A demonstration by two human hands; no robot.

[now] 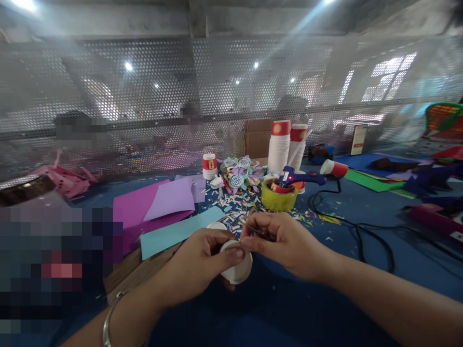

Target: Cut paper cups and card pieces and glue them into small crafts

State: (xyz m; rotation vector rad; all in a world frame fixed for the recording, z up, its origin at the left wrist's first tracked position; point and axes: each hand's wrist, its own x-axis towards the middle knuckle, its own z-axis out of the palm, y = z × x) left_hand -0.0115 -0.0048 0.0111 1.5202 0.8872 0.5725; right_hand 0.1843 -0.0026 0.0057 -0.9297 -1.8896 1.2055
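Observation:
My left hand point(206, 260) grips a small white paper disc point(238, 267) with a raised rim, which looks like the bottom of a paper cup. The thumb lies across its face. My right hand point(278, 241) is closed close beside it, fingertips at the disc's upper edge. A thin metal tool point(257, 231), mostly hidden by the fingers, sticks out from this hand; its kind cannot be made out. Just behind my left hand lies another white round piece point(216, 225), partly covered. Pale blue paper point(181, 233) lies to the left.
Paper scraps point(238, 205) litter the blue table around decorated discs point(237, 180). A glue gun point(300, 177) rests on a yellow tape roll point(278, 198), its black cord point(356, 224) trailing right. Behind are stacked paper cups point(279, 149). Purple sheets point(170, 200) lie left; a person sits far left.

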